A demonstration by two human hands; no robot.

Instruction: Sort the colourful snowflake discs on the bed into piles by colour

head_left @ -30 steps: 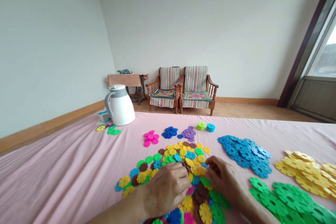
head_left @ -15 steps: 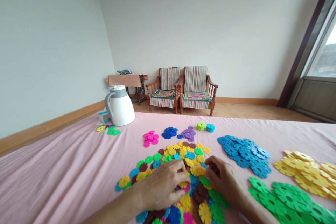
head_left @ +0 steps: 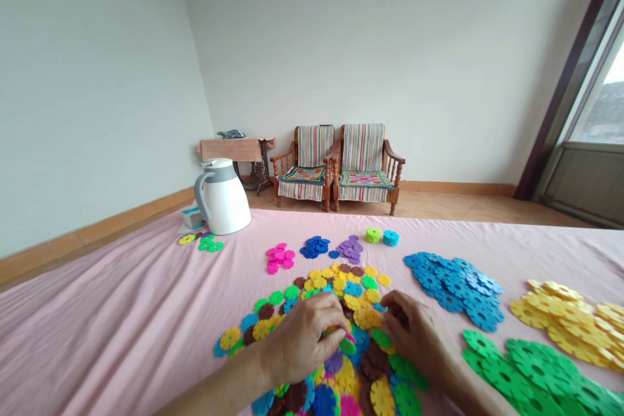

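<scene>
My left hand [head_left: 309, 338] is over the middle of a mixed pile of notched plastic snowflake discs [head_left: 345, 374]. Its thumb and forefinger are closed in a pinch; a pink and green disc [head_left: 348, 342] show at the fingertips, though which of them is held is partly hidden. At the pile's right edge rests my right hand [head_left: 414, 328], loosely curled with a gap between its fingers. Its fingertips lie beside yellow discs [head_left: 368, 318] and a small blue disc [head_left: 379, 307]; nothing shows in its grasp.
Sorted heaps of large blue [head_left: 453, 286], yellow [head_left: 560, 312] and green discs [head_left: 531, 370] lie on the right. Small pink [head_left: 279, 257], dark blue [head_left: 314, 246] and purple heaps [head_left: 351, 248] sit beyond the pile. A white jug [head_left: 227, 201] stands at back left on the pink cloth [head_left: 146, 312].
My left thumb and forefinger have come together, and discs beneath them have shifted, uncovering a purple one. My right hand has stayed in place.
</scene>
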